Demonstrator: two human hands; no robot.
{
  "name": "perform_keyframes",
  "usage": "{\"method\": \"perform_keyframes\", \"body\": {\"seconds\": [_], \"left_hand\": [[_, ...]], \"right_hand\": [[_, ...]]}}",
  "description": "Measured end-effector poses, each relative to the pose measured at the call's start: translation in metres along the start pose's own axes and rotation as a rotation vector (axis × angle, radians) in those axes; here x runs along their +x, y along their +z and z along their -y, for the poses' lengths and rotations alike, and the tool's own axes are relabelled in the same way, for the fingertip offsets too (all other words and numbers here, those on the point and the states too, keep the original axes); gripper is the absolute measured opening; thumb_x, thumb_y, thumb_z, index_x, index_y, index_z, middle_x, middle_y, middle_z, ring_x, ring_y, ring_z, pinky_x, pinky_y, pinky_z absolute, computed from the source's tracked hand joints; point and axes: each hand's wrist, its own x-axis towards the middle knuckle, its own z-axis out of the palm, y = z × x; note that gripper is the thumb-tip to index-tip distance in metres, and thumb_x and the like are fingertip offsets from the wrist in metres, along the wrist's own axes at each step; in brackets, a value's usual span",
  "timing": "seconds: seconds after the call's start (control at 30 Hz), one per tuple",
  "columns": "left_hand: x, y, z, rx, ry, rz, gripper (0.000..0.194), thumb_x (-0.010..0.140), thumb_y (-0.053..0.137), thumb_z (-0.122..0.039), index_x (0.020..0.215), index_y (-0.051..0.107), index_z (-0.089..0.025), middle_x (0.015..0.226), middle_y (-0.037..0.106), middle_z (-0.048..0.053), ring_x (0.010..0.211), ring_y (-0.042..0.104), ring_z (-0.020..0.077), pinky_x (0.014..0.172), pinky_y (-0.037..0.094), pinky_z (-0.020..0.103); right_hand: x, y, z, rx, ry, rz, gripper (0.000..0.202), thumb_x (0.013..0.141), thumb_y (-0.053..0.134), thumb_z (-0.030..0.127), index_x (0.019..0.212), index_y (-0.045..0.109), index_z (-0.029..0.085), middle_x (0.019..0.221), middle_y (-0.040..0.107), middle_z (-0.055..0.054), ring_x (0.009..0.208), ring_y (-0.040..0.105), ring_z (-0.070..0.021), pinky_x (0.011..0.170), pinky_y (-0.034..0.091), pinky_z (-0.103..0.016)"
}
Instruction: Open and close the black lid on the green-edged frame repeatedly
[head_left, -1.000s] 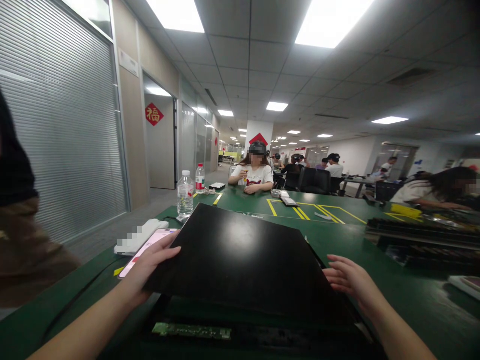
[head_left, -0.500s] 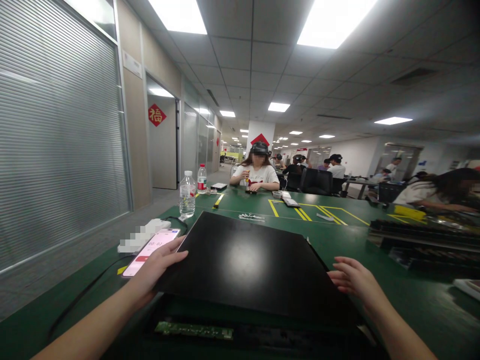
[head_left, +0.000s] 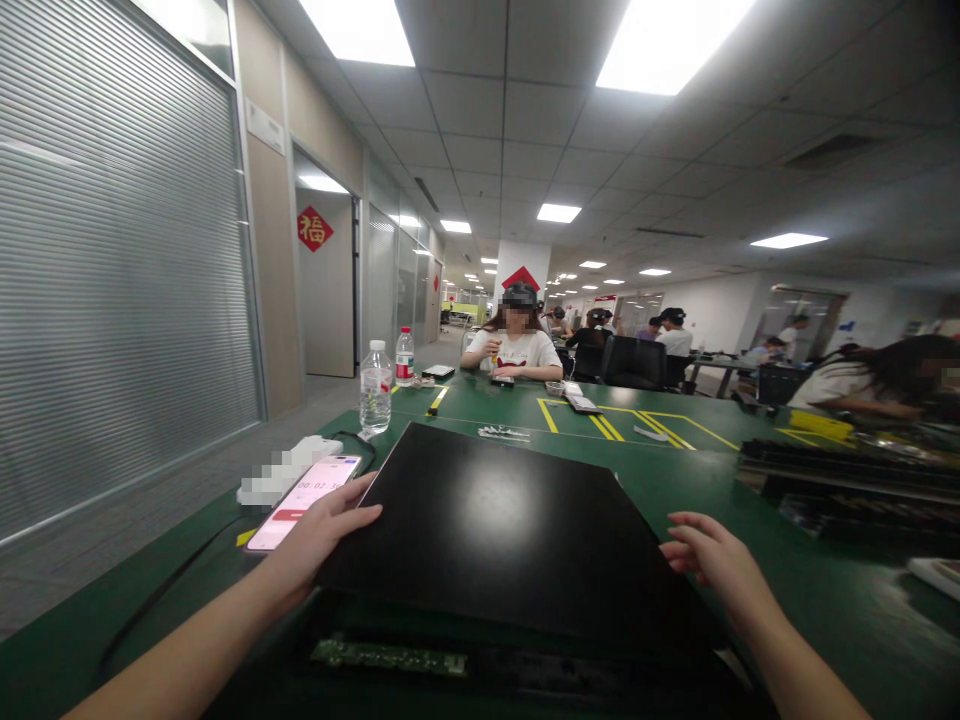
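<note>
Holding a big shiny black panel (head_left: 487,520) by its left edge in the left grip (head_left: 322,535), pinched with the thumb on top. Holding the right grip (head_left: 709,555) up just beside the panel's right edge, with the fingers a bit bent and spread apart. Can't tell if touching that edge or not. Can see the panel right in the middle, over the near part of the green table (head_left: 840,560). Can spot a thin green circuit board (head_left: 390,657) by the panel's near edge, a lit phone (head_left: 307,505) just beside the left grip, and a clear bottle (head_left: 375,390) standing farther back.
</note>
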Motion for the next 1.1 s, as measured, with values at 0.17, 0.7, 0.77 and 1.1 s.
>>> {"method": "perform_keyframes", "body": {"seconds": [0.17, 0.7, 0.77, 1.1], "left_hand": [[0.001, -0.006, 0.002, 0.026, -0.008, 0.073, 0.052, 0.063, 0.073, -0.024, 0.113, 0.06, -0.021, 0.105, 0.071, 0.007, 0.091, 0.067, 0.0271, 0.076, 0.053, 0.034], [-0.003, -0.001, 0.001, 0.178, 0.029, 0.019, 0.044, 0.059, 0.075, -0.027, 0.101, 0.066, -0.019, 0.102, 0.071, 0.008, 0.089, 0.067, 0.0289, 0.077, 0.052, 0.036], [-0.002, -0.002, 0.002, 0.226, 0.03, 0.008, 0.044, 0.06, 0.075, -0.028, 0.102, 0.066, -0.019, 0.105, 0.07, 0.008, 0.091, 0.066, 0.0287, 0.078, 0.052, 0.036], [0.01, -0.012, 0.011, 0.452, 0.104, -0.013, 0.046, 0.061, 0.07, -0.036, 0.104, 0.065, -0.019, 0.124, 0.059, 0.009, 0.106, 0.059, 0.0299, 0.09, 0.046, 0.037]], "right_hand": [[0.005, -0.001, -0.005, -0.017, -0.038, -0.028, 0.035, 0.064, 0.056, 0.034, 0.095, 0.056, 0.017, 0.055, 0.065, -0.002, 0.043, 0.052, -0.014, 0.05, 0.039, -0.027], [0.015, -0.003, -0.012, -0.185, -0.054, -0.062, 0.039, 0.066, 0.054, 0.041, 0.097, 0.055, 0.019, 0.061, 0.068, -0.004, 0.047, 0.054, -0.0147, 0.054, 0.042, -0.029], [0.015, -0.003, -0.013, -0.193, -0.054, -0.057, 0.039, 0.066, 0.054, 0.041, 0.097, 0.056, 0.018, 0.061, 0.068, -0.005, 0.045, 0.054, -0.0145, 0.053, 0.042, -0.029], [0.018, -0.003, -0.013, -0.255, -0.045, -0.065, 0.041, 0.066, 0.051, 0.041, 0.097, 0.058, 0.017, 0.061, 0.068, -0.006, 0.043, 0.054, -0.0145, 0.05, 0.042, -0.028]]}}
